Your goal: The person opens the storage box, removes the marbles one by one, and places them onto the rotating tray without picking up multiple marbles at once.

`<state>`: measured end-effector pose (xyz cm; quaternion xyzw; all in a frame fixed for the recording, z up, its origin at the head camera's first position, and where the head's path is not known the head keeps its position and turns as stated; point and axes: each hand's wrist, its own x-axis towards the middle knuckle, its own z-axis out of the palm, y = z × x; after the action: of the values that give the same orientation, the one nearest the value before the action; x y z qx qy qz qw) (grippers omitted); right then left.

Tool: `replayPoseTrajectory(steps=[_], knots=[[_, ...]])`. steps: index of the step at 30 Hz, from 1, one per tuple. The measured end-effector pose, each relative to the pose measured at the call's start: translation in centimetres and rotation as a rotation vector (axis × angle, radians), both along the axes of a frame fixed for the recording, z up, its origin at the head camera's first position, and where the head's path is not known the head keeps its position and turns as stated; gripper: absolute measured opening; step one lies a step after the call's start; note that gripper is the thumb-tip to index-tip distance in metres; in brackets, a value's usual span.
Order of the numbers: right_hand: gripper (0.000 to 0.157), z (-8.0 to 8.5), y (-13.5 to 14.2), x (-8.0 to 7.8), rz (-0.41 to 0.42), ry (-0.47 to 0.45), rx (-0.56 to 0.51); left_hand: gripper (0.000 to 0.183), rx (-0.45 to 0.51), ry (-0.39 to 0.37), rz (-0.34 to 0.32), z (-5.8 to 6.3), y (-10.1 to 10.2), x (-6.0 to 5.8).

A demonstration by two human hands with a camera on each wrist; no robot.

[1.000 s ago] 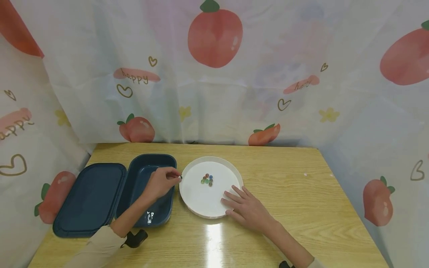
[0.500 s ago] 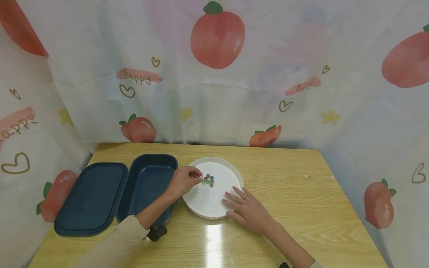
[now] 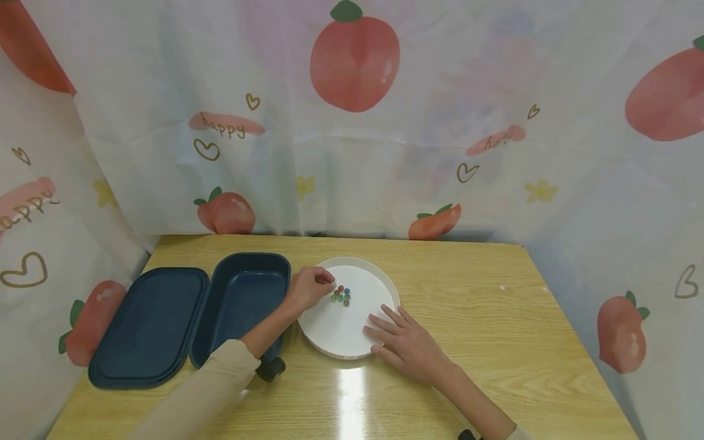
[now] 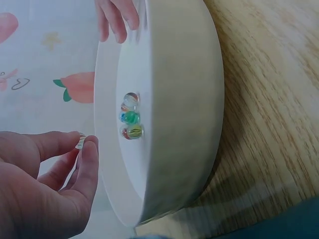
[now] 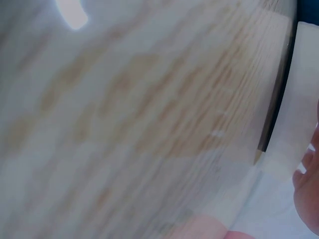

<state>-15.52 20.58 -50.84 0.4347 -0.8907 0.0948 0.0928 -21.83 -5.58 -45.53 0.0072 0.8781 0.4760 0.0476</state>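
My left hand (image 3: 311,287) pinches a clear glass marble (image 4: 80,141) between thumb and fingertips, over the left part of a round white tray (image 3: 324,335). Just right of those fingertips, several coloured marbles (image 3: 341,296) lie clustered on the tray floor; green, yellow-striped and reddish ones show in the left wrist view. My right hand (image 3: 406,342) rests on the tray's front right rim with its fingers spread and extended inward. In the right wrist view only parts of the right hand (image 5: 306,194) show at the right edge.
Left of the white tray stands a dark blue deep container (image 3: 242,305). Its matching flat lid (image 3: 151,327) lies farther left on the wooden table (image 3: 473,293). A curtain (image 3: 357,159) printed with fruit hangs behind the table and along its sides.
My left hand has moved right, from above the blue container to over the white tray beside the marble cluster, carrying the pinched marble. The right hand stays on the rim.
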Motion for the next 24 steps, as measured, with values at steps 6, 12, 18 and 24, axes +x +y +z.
replayPoseTrajectory(steps=[6,12,18,24], knots=[[0.042,0.0,0.1,0.0,-0.008,-0.014,-0.008,0.003,-0.005,-0.016,0.006,-0.6,0.5,-0.5],[0.042,0.1,0.1,0.0,-0.011,-0.034,-0.011,0.003,-0.028,-0.005,0.023,-1.0,0.6,-0.8],[0.042,0.1,0.1,0.0,-0.012,-0.033,-0.005,0.003,-0.046,-0.007,0.042,-1.8,0.6,-1.1],[0.042,0.0,0.0,0.0,-0.004,-0.014,-0.018,0.003,-0.064,-0.003,0.051,-2.5,0.4,-1.3]])
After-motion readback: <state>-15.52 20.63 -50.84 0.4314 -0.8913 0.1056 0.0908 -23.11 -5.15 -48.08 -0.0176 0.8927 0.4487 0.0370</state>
